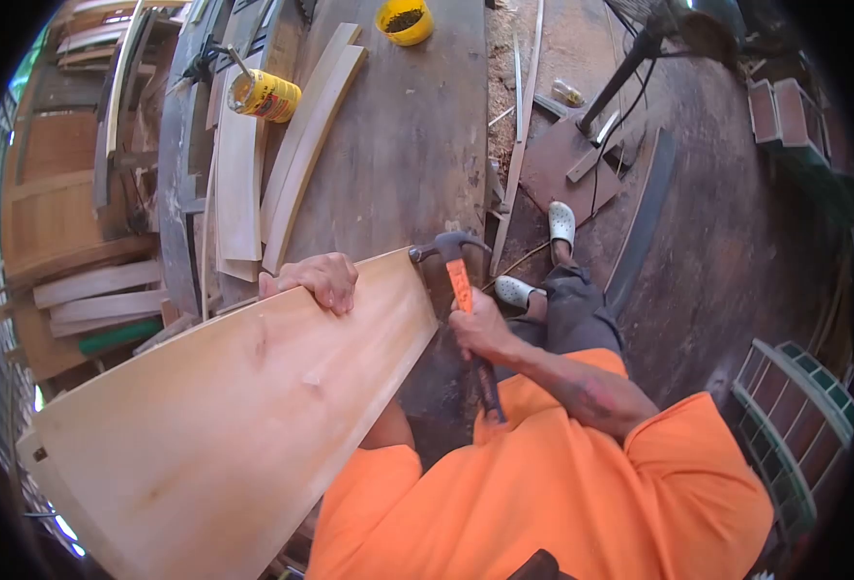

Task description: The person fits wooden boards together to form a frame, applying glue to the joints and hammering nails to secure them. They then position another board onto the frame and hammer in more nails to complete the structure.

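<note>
A wide pale wooden panel (243,406) stands tilted across the left and middle of the view. My left hand (323,282) grips its upper edge, fingers curled over the near face. In my right hand (483,327) is a claw hammer (458,275) with an orange and black handle. The hammer's round face is at the panel's top right corner, touching it or very close. Whether a nail sits under the hammer face I cannot make out. The panel's lower left corner shows a small dark notch.
On the workbench (408,145) are a yellow bowl (405,21) of small dark pieces, a yellow glue can (265,97) with a stick in it, and curved wooden strips (313,145). Wood pieces are stacked at left. A metal stand (582,155) is on the floor, with green-edged frames (799,416) at right.
</note>
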A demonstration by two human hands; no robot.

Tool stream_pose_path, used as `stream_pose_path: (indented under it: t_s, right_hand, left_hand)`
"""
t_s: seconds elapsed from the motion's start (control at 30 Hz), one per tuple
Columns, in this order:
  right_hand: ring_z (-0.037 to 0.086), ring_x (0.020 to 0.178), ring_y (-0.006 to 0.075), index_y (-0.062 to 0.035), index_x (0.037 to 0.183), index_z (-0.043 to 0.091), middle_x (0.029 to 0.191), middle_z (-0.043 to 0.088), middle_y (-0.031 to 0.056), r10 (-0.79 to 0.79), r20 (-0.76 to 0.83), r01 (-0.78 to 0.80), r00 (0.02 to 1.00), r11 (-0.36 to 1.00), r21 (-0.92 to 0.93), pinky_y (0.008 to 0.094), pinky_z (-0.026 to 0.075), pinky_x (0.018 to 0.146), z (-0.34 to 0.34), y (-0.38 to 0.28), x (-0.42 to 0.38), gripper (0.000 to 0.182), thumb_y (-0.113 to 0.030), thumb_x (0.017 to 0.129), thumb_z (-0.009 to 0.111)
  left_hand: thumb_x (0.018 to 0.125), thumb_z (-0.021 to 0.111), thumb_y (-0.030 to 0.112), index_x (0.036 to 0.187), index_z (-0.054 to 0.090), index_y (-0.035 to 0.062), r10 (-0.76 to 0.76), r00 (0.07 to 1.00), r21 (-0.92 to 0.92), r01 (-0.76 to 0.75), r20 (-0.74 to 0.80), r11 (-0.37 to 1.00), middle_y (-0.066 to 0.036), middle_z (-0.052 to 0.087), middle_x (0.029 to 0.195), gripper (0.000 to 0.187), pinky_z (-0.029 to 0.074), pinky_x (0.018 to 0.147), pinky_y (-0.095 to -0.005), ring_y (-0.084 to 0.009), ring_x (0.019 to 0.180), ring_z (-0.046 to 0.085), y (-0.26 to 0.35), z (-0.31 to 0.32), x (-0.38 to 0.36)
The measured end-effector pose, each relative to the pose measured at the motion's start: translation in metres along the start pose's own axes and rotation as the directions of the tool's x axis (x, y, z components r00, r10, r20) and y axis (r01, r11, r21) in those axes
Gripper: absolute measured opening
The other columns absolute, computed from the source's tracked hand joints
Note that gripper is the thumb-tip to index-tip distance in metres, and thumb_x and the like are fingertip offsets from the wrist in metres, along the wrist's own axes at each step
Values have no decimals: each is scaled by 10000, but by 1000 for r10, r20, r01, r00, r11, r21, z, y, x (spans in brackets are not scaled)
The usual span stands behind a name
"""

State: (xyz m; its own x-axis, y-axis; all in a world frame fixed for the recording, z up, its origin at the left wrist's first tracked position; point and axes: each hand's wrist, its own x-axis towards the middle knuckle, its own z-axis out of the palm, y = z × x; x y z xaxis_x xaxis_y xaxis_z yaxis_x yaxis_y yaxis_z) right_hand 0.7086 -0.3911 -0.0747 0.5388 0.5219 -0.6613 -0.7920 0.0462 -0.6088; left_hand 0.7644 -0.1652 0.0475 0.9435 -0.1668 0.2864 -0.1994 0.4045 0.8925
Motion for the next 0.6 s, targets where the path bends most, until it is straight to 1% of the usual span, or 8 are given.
stream_pose_path:
  t_s: [0.07,0.17,0.27,0.37,0.4,0.43,0.5,0.6]
  right_hand:
    - [501,397,158,-23,912,450,623,497,50,-99,-91,95,991,994,-48,323,425,333,-10,-2,5,127,-79,816,510]
    - [493,404,149,-34,928,435,632,481,39,-57,-121,70,991,991,110,309,424,327,-37,-12,3,127,-55,828,510]
    - [480,391,153,-38,936,430,626,472,35,-129,-232,162,964,978,129,306,426,327,-44,-29,-3,132,-55,833,511]
    - [473,380,157,-36,932,428,625,476,43,-212,-442,317,872,932,177,313,430,327,-18,-15,7,133,-63,834,513]
    - [476,375,161,-34,924,428,626,477,53,-159,-398,227,903,965,129,320,438,331,-5,-9,6,132,-65,825,510]
    - [497,393,167,-29,908,436,633,489,65,-110,-164,113,980,993,12,324,443,333,-1,-2,4,128,-65,813,514]
    - [519,411,174,-24,895,447,640,503,72,-27,5,27,1000,1000,-11,325,447,334,1,2,8,124,-61,804,523]
    - [520,417,175,-20,890,447,646,509,73,-71,-132,76,989,997,31,324,450,335,-7,-2,16,125,-59,802,526]
  left_hand:
    - [1008,106,458,652,547,34,31,999,-33,-32,-39,999,-98,533,567,707,392,526,-318,-199,504,467,-2,-5,1]
    - [1013,127,443,632,538,28,1,996,-34,-4,-91,999,-106,519,552,698,385,520,-316,-199,494,442,3,1,-2]
    - [1015,124,441,627,536,36,-3,985,-26,-2,-171,1000,-103,519,552,696,378,535,-320,-200,498,439,6,13,1]
    - [1018,119,430,622,534,40,11,975,-18,-16,-221,1000,-96,519,553,694,373,550,-322,-201,506,437,6,19,-1]
    - [1019,117,425,621,534,41,8,975,-19,-13,-221,1000,-94,519,553,693,372,555,-321,-201,509,437,5,18,0]
    - [1020,116,421,626,535,39,12,981,-16,-15,-192,1000,-95,521,557,690,375,558,-323,-204,517,441,4,15,0]
    - [1021,115,411,635,537,36,16,990,-18,-18,-139,1000,-97,526,567,684,380,565,-326,-210,533,448,5,8,-6]
    - [1022,114,405,656,545,21,3,995,-40,-7,-97,999,-109,523,579,683,387,574,-332,-219,561,457,7,4,-5]
